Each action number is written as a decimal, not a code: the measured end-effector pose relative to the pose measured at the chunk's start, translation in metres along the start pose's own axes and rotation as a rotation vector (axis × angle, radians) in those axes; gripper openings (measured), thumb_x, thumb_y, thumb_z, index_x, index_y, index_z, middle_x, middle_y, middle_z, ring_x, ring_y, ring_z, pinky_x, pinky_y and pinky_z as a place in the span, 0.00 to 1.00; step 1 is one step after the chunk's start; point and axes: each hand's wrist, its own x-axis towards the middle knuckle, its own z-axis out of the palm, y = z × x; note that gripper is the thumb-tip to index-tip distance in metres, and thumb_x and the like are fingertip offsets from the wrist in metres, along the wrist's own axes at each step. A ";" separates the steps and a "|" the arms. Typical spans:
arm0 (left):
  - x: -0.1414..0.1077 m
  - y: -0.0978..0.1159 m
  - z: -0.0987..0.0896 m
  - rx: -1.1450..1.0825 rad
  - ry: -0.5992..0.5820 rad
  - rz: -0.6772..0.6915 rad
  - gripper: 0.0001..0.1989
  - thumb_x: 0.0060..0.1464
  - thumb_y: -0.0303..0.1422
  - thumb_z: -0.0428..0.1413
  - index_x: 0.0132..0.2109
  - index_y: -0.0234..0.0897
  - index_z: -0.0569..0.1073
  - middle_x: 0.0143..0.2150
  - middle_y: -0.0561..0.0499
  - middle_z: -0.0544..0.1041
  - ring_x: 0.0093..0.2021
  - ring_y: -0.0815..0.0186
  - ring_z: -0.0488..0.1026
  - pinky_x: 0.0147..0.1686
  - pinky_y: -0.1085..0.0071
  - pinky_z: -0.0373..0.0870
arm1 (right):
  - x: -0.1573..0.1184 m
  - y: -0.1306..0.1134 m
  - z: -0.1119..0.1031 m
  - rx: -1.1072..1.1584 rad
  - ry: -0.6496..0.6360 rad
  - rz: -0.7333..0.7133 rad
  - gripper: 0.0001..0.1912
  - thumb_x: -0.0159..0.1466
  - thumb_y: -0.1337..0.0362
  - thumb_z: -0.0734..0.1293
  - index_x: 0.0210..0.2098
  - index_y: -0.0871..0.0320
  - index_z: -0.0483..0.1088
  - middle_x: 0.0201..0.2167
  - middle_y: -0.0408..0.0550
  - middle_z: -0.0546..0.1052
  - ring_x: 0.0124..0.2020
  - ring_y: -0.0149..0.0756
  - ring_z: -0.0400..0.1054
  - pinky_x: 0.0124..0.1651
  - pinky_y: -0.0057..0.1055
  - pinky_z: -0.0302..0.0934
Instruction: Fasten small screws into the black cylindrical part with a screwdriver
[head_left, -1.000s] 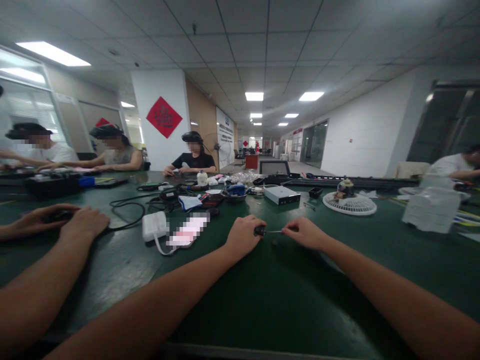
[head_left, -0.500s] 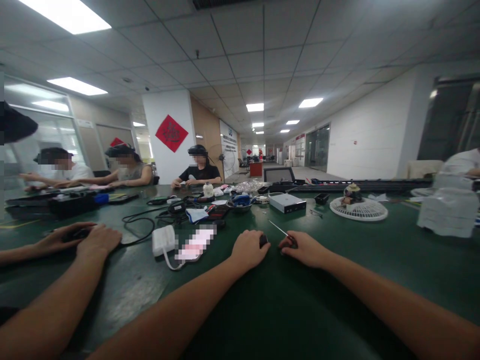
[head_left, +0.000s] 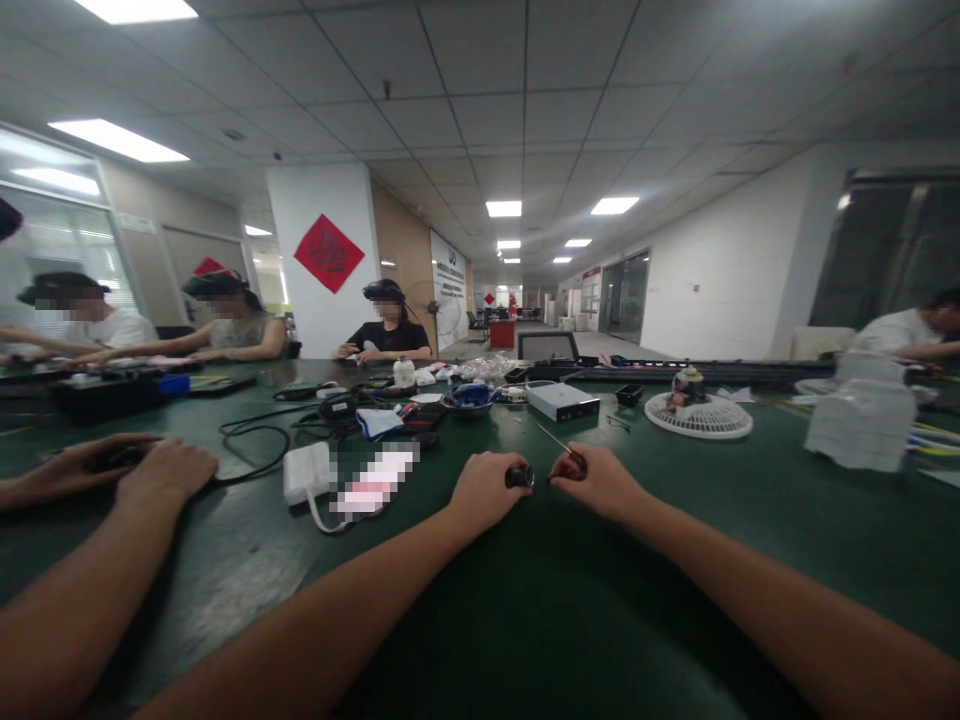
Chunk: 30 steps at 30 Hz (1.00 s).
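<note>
Power adapter (head_left: 307, 473) left of left hand (head_left: 484, 492); mini PC (head_left: 562, 402) ahead.

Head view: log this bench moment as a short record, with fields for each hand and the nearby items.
Left hand: holds a small black cylinder
Right hand: holds a thin metal rod
Surface: green bench top
Nearby: white power adapter, silver box
Co-worker's hand: on the bench, left of the adapter in view
</note>
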 end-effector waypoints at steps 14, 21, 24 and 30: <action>-0.005 0.010 -0.005 -0.099 0.009 0.282 0.17 0.53 0.42 0.65 0.48 0.42 0.78 0.42 0.50 0.81 0.45 0.58 0.74 0.46 0.63 0.63 | -0.001 -0.006 0.002 -0.012 0.034 -0.196 0.13 0.56 0.69 0.72 0.23 0.57 0.62 0.34 0.45 0.76 0.35 0.35 0.68 0.37 0.30 0.60; -0.005 0.010 -0.007 -0.064 0.000 0.368 0.14 0.53 0.41 0.65 0.45 0.40 0.78 0.40 0.49 0.81 0.44 0.58 0.74 0.45 0.63 0.62 | -0.002 -0.004 0.003 -0.046 0.018 -0.080 0.09 0.54 0.66 0.74 0.35 0.59 0.73 0.25 0.39 0.68 0.28 0.32 0.63 0.32 0.29 0.56; -0.006 0.009 -0.005 -0.068 -0.007 0.386 0.15 0.53 0.42 0.65 0.45 0.40 0.78 0.39 0.48 0.81 0.44 0.58 0.74 0.46 0.62 0.62 | -0.004 -0.008 0.001 -0.093 -0.019 -0.155 0.07 0.55 0.66 0.73 0.33 0.59 0.73 0.28 0.39 0.68 0.29 0.32 0.63 0.33 0.28 0.55; -0.003 0.005 -0.004 -0.104 -0.018 0.433 0.16 0.55 0.42 0.64 0.48 0.42 0.78 0.42 0.49 0.81 0.45 0.58 0.75 0.49 0.62 0.62 | -0.005 -0.013 0.000 -0.220 0.011 -0.164 0.09 0.55 0.64 0.76 0.31 0.58 0.72 0.27 0.39 0.69 0.29 0.32 0.63 0.32 0.28 0.51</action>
